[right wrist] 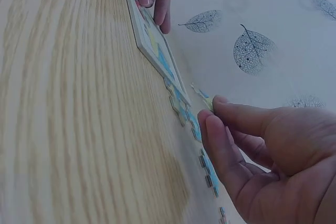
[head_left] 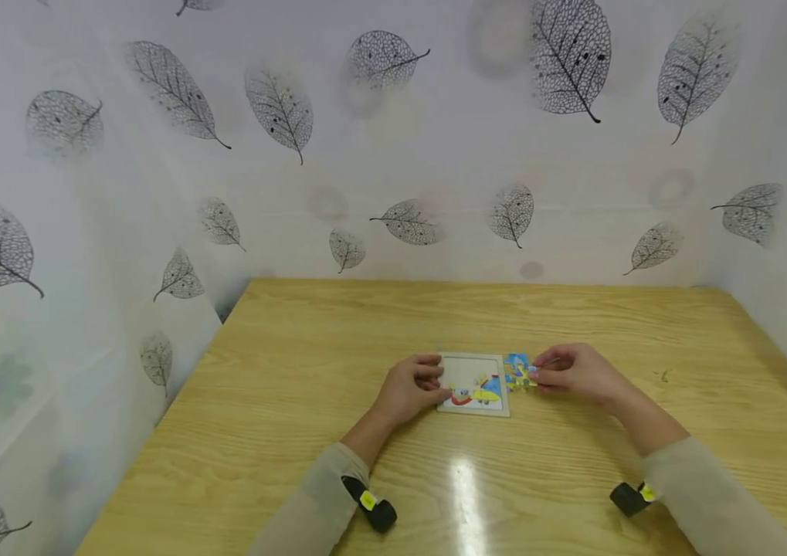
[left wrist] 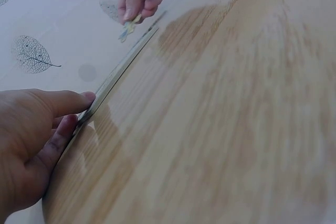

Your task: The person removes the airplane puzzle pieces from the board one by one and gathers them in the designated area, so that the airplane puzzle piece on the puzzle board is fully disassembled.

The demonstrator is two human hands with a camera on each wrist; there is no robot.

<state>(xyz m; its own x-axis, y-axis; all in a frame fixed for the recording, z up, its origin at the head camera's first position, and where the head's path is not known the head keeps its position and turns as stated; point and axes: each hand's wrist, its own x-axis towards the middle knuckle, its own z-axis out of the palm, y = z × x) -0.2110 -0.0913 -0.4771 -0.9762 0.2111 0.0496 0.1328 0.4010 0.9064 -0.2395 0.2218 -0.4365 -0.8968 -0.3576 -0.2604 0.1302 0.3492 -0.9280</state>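
A square jigsaw puzzle tray (head_left: 473,414) with a pale raised border lies on the table. Colourful pieces (head_left: 485,394) fill its lower and right part, while bare backing shows at its upper left. My left hand (head_left: 408,390) holds the tray by its left side, thumb at the lower part and fingers near the upper corner. Just right of the tray, my right hand (head_left: 584,376) pinches a small jigsaw piece (right wrist: 206,98) between thumb and fingertips, raised over the table. Loose blue and yellow pieces (right wrist: 178,106) lie against the tray's right edge, below that hand.
More loose pieces (right wrist: 209,172) trail along the table under the right hand. The wooden table (head_left: 282,371) ends at a pale leaf-printed curtain (head_left: 435,154) at the back and sides. A small greenish mark (head_left: 663,376) shows on the tabletop at right.
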